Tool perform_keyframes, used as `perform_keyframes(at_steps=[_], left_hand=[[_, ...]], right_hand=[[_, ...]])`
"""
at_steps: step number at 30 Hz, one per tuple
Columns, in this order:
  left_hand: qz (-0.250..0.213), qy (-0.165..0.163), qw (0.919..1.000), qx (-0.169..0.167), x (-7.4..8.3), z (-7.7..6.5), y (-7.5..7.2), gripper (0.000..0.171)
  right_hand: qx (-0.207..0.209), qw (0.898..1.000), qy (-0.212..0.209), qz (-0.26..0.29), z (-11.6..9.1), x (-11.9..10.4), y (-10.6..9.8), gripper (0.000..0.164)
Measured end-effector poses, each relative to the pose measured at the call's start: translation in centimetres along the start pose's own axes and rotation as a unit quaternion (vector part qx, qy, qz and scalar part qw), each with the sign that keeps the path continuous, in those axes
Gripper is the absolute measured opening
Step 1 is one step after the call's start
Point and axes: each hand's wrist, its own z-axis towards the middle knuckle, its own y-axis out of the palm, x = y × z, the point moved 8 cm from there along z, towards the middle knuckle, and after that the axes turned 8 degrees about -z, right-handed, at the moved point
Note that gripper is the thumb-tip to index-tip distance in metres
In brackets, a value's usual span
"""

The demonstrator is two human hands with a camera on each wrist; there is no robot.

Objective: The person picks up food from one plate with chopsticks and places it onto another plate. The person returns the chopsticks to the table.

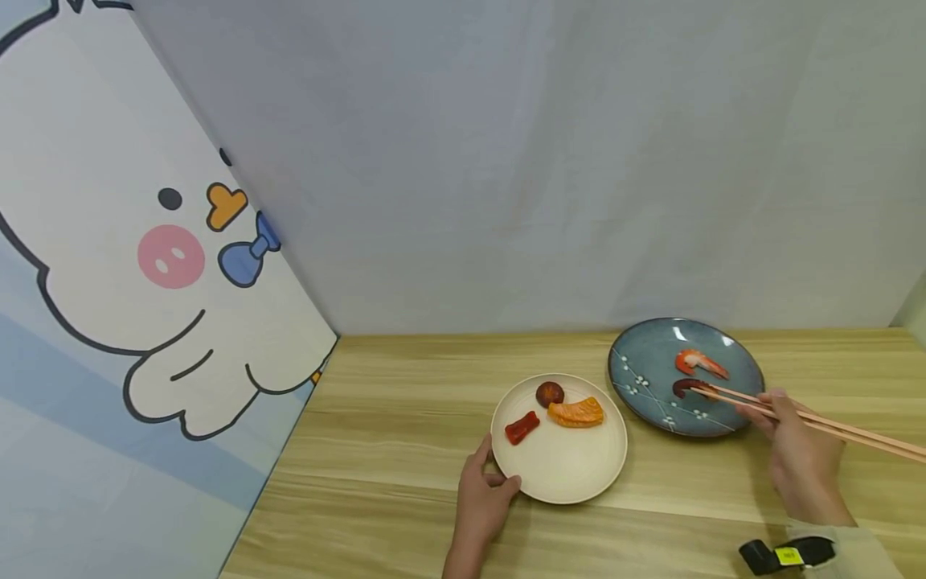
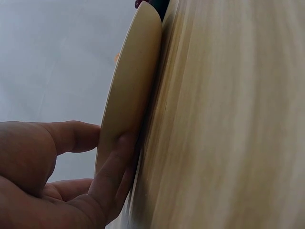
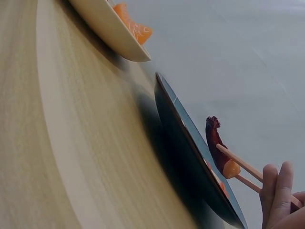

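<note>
My right hand (image 1: 806, 458) holds a pair of wooden chopsticks (image 1: 854, 430), also seen in the right wrist view. Their tips grip a dark red, curved food piece (image 3: 214, 143) with an orange end, just over the blue plate (image 3: 178, 138). A shrimp (image 1: 700, 363) lies on that plate, behind the dark piece. With thumb and fingers, my left hand (image 1: 483, 498) pinches the left rim of the cream plate (image 1: 571, 474). On this plate are an orange salmon-like slice (image 1: 576, 413), a round brown mushroom-like piece (image 1: 550, 394) and a small red piece (image 1: 522, 428).
The plates stand side by side on a wood-grain table (image 1: 376, 450), the blue one farther back and right. A grey-white curtain or wall (image 1: 506, 161) rises behind the table. At the left is a panel with a cartoon figure (image 1: 108, 185).
</note>
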Motion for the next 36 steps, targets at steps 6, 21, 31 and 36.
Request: perform_keyframes(at_steps=[6,21,31,36], left_hand=[[-0.001,-0.002,1.0000,0.000,0.0,-0.1,0.0,0.080],[0.002,-0.003,1.0000,-0.001,0.2,-0.2,-0.1,0.079],[0.004,-0.005,1.0000,-0.002,0.2,-0.2,-0.2,0.078],[0.007,-0.006,1.0000,-0.001,0.4,-0.2,-0.2,0.078]], right_hand=[[0.070,0.996,-0.012,0.050,-0.4,-0.4,-1.0,0.027],[0.045,0.996,-0.028,0.068,0.0,-1.1,-1.5,0.029],[0.066,0.992,-0.027,0.100,-0.1,-1.3,-2.0,0.028],[0.084,0.990,-0.029,0.110,-0.2,-1.4,-2.3,0.027]])
